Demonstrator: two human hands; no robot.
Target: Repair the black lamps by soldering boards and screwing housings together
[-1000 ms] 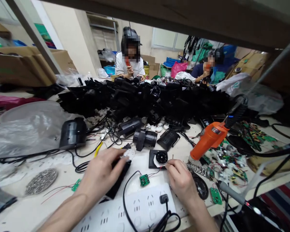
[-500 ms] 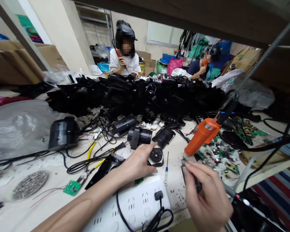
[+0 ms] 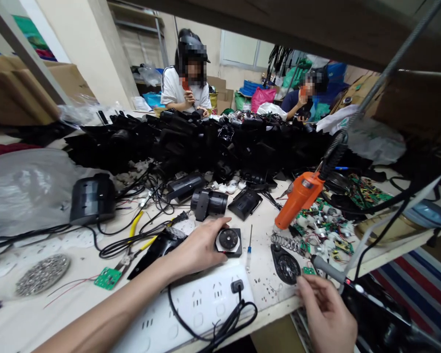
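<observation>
My left hand [image 3: 196, 247] is closed on a black square part with a round dial [image 3: 228, 241], which rests on the table just above a white power strip [image 3: 206, 314]. My right hand [image 3: 329, 314] is at the table's front edge with its fingers bent together. Its tips lie just below a soldering iron's grey handle [image 3: 329, 268] and next to a black round speaker [image 3: 287, 266] lying on the table. I cannot make out whether anything is in those fingers. A small screwdriver [image 3: 249, 242] lies between the dial part and the speaker.
An orange electric screwdriver [image 3: 297, 198] hangs over the table to the right, above scattered green circuit boards [image 3: 327, 230]. Yellow-handled pliers [image 3: 135, 235], a green board [image 3: 108, 278], a metal grille disc [image 3: 42, 274] and a black housing [image 3: 91, 198] lie to the left. Black parts [image 3: 206, 142] are piled behind; two people sit across.
My left hand moved from a black piece on the left to the dial part and gripped it. My right hand let go of the black round speaker and drew back to the table edge.
</observation>
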